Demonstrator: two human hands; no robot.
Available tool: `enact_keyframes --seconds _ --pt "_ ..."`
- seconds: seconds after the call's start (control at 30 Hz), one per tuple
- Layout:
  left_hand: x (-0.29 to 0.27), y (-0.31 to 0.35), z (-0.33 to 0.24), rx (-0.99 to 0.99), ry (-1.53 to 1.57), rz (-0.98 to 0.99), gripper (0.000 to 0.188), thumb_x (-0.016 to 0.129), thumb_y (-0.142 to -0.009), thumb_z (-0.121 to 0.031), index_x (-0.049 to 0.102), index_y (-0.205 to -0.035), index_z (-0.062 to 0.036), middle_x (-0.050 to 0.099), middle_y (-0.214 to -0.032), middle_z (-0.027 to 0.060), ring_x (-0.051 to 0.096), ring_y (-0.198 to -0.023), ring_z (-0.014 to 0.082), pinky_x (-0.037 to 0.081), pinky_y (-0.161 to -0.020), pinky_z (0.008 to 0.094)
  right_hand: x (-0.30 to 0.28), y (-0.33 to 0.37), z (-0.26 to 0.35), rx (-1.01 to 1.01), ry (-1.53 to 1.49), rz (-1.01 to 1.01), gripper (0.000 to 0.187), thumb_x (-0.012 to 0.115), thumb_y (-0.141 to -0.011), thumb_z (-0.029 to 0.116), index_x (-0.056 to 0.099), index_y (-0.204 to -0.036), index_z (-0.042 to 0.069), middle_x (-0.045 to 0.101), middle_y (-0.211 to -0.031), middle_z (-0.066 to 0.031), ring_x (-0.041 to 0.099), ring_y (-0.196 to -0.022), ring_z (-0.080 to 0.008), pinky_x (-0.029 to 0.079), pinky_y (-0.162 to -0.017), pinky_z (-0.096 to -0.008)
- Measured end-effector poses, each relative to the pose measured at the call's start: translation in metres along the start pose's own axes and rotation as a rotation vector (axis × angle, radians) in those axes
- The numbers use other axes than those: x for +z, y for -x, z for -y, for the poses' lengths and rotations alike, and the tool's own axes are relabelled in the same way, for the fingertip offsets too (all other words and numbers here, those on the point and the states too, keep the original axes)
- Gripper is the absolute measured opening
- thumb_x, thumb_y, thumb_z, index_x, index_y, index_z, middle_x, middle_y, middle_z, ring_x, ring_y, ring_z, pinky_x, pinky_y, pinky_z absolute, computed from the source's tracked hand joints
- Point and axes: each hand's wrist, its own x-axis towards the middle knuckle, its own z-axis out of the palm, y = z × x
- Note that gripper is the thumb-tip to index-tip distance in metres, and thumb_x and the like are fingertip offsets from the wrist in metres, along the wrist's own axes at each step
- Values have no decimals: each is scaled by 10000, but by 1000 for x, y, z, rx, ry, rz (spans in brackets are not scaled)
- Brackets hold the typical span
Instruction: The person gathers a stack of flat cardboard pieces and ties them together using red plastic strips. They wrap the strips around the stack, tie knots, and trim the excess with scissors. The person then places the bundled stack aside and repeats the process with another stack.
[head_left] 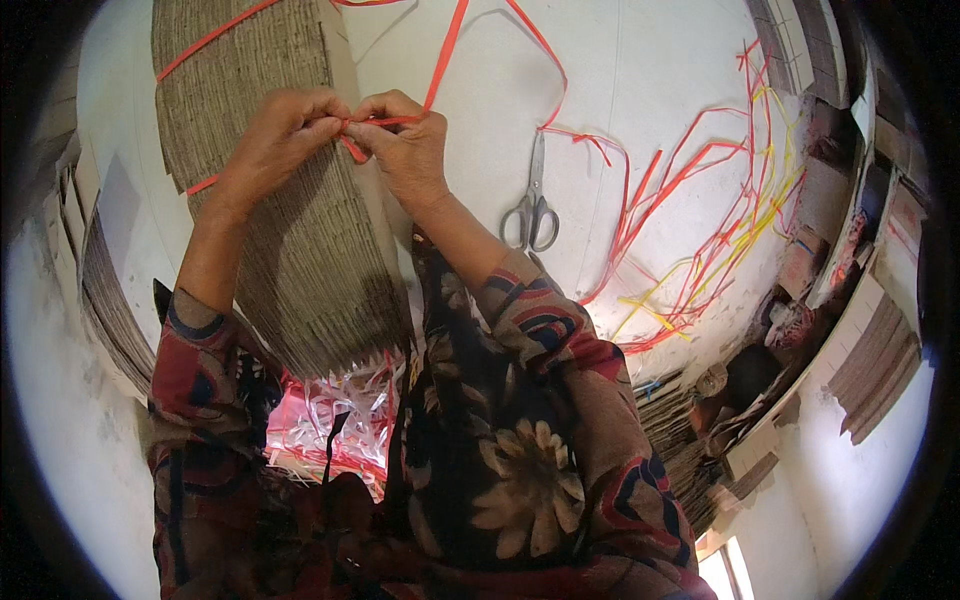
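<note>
A long stack of corrugated cardboard sheets (305, 265) lies in front of me with its ridged edges facing up. Red plastic strapping (447, 58) goes around the stack. Above its right edge, my left hand (285, 142) pinches the strapping between thumb and fingertips. Close beside it, my right hand (412, 152) is closed on the same strapping, and a short end hangs between the two hands. From the right hand, a length runs up toward the top of the view. Whether a knot lies under the fingertips is hidden.
Scissors (535, 205) with dark handles lie on the white floor, right of the stack. Farther right spread loose red and yellow straps (720, 235). Cardboard stacks (880, 355) line the right side, others (115, 285) the left. Plastic scraps (335, 425) lie below the stack.
</note>
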Motion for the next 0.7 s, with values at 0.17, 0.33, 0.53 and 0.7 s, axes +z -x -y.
enact_keyframes --seconds 0.17,0.33,0.53,0.7 --pt "3 -2 -2 109 -164 -61 97 545 -792 -74 525 -773 19 521 -611 73 458 -535 151 373 -514 285 -4 -2 5 125 -104 34 32 601 -786 -16 603 -760 -33 581 -625 -54 518 -511 -74 408 -432 -205" --pt "8 6 -6 115 -179 -154 80 550 -784 -74 522 -769 0 512 -613 106 475 -509 185 390 -507 307 0 -7 16 379 -502 -57 223 518 -890 147 598 -752 -9 582 -645 -54 472 -484 -71 337 -381 -190" --pt "15 21 3 188 -620 -183 71 559 -770 -70 503 -804 -43 538 -655 121 561 -585 266 427 -530 340 -26 -9 -13 573 -268 76 340 511 -904 267 429 -640 70 447 -551 -26 364 -444 -76 277 -375 -214" --pt "14 26 2 104 -694 -187 156 609 -763 -109 538 -898 -77 573 -761 130 578 -649 302 460 -592 405 -50 1 9 458 -103 31 263 580 -844 256 593 -974 28 578 -803 -51 560 -636 -131 436 -477 -227"
